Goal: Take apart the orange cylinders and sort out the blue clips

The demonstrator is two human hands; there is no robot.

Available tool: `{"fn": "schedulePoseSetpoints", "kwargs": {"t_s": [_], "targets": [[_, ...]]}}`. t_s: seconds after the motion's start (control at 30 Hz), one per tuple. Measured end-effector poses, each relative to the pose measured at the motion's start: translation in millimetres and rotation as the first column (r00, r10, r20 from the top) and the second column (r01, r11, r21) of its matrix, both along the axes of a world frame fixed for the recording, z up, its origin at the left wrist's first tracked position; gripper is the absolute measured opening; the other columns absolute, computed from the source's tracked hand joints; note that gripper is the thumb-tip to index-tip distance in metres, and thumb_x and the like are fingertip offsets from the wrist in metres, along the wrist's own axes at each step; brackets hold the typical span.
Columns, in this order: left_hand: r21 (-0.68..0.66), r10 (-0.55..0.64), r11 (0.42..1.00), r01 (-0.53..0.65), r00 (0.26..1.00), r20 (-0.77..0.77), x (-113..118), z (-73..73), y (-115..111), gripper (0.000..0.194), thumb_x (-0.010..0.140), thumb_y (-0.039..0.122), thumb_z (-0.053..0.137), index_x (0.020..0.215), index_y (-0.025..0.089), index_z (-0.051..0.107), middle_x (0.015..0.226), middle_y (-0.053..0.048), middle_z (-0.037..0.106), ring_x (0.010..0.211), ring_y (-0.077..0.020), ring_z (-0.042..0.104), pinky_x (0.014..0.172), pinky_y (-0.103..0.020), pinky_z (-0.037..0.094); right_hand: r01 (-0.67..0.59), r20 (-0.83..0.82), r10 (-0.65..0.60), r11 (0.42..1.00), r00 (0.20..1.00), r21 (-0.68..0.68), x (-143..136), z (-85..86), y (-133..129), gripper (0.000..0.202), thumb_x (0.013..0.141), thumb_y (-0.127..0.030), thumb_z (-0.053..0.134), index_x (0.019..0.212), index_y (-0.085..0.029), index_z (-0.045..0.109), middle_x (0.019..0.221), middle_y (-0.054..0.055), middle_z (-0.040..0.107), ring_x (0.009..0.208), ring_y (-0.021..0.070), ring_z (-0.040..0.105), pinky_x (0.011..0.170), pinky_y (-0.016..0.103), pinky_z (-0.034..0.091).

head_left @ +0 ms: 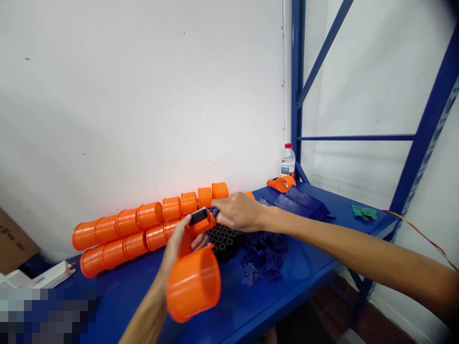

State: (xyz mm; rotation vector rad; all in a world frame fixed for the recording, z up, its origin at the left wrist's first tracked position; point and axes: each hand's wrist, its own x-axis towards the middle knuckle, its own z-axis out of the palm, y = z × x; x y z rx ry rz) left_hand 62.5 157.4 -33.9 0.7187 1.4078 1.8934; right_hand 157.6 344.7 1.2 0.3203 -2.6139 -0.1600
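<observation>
My left hand (pixel 179 243) is wrapped round the handle part of an orange plastic piece (pixel 193 284) with a wide round cup at its near end. A black part (pixel 199 216) sits at the top of that piece, by my left thumb. My right hand (pixel 234 211) is closed on a small dark blue part (pixel 214 211) at the far end of the orange piece. Below my right hand lie black rings (pixel 224 241) in a block and a heap of blue plastic parts (pixel 265 255).
Rows of orange cups (pixel 131 221) lie along the wall on the blue table (pixel 222 315). Blue flat sheets (pixel 297 203), an orange piece (pixel 282 183), a bottle (pixel 288 161) and a green item (pixel 364 212) are at the right. Blue rack posts (pixel 297 86) rise behind.
</observation>
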Motion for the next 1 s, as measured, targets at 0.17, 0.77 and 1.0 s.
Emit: {"fn": "schedulePoseSetpoints", "kwargs": {"t_s": [0.17, 0.77, 1.0], "targets": [[0.024, 0.067, 0.997, -0.067, 0.998, 0.016, -12, 13.1, -16, 0.053, 0.070, 0.057, 0.078, 0.057, 0.021, 0.041, 0.048, 0.004, 0.038, 0.042, -0.0079, 0.036, 0.042, -0.022, 0.040, 0.065, 0.126, -0.038, 0.974, 0.991, -0.218, 19, 4.9, 48, 0.022, 0.097, -0.019, 0.051, 0.090, -0.015, 0.071, 0.074, 0.003, 0.069, 0.061, 0.0127, 0.051, 0.061, 0.027, 0.029], [-0.022, 0.060, 0.998, -0.059, 0.997, 0.039, 5, -8.7, 4, 0.051, 0.071, 0.063, 0.077, 0.075, 0.021, 0.050, 0.049, 0.007, 0.041, 0.043, -0.0073, 0.032, 0.044, -0.020, 0.032, -0.144, -0.139, 0.091, 0.886, 0.986, -0.440, 13, -12.8, -16, 0.025, 0.098, -0.034, 0.063, 0.117, -0.019, 0.064, 0.113, 0.008, 0.066, 0.090, 0.0186, 0.062, 0.080, 0.032, 0.047], [0.128, 0.242, 0.954, -0.272, 0.948, 0.209, 2, -1.2, -4, 0.034, 0.090, 0.051, 0.066, 0.098, 0.018, 0.064, 0.056, 0.004, 0.055, 0.042, -0.0108, 0.047, 0.043, -0.021, 0.040, -0.052, -0.121, -0.022, 0.818, 0.992, -0.572, 13, -6.0, -12, 0.006, 0.090, -0.018, 0.066, 0.096, -0.018, 0.064, 0.096, 0.002, 0.066, 0.080, 0.0152, 0.058, 0.073, 0.028, 0.042]]}}
